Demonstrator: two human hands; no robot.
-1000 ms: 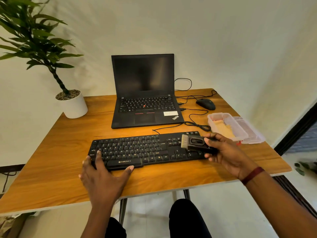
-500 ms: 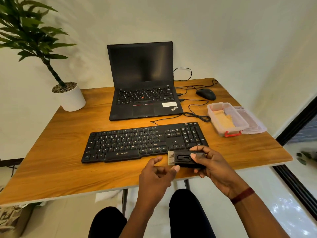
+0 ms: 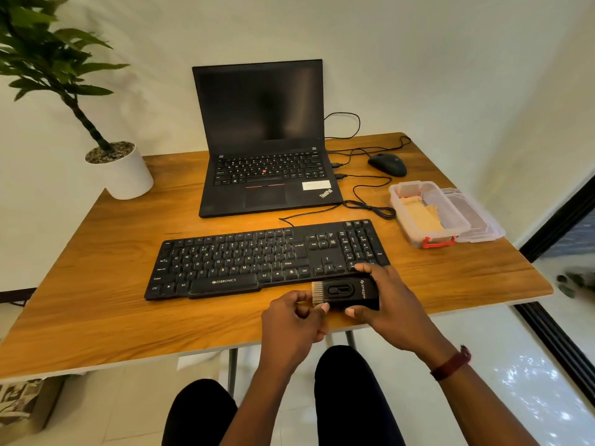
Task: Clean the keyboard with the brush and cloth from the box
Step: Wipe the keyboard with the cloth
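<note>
A wooden table (image 3: 96, 284) fills the view, seen from above by a seated person whose knees show below its near edge. At the back centre stands an open laptop (image 3: 264, 140) with a dark screen, and at the back left corner a plant (image 3: 106, 149) in a white pot. In front of the laptop lies the black keyboard (image 3: 257, 259), its long axis running left to right, slightly turned so the right end sits farther back. To the right is a clear box (image 3: 428, 217) with a red latch, holding a tan cloth (image 3: 421, 215); its lid (image 3: 476, 217) lies just beside it. A mouse (image 3: 388, 164) sits behind the box. The right hand (image 3: 389, 300) is closed around the body of the black brush (image 3: 349, 291), thumb below and fingers above, just over the keyboard's near right edge. The brush lies roughly level, long axis left to right, with its pale bristles pointing left. The left hand (image 3: 294, 320) is loosely curled, its thumb and forefinger touching the bristle end.
</note>
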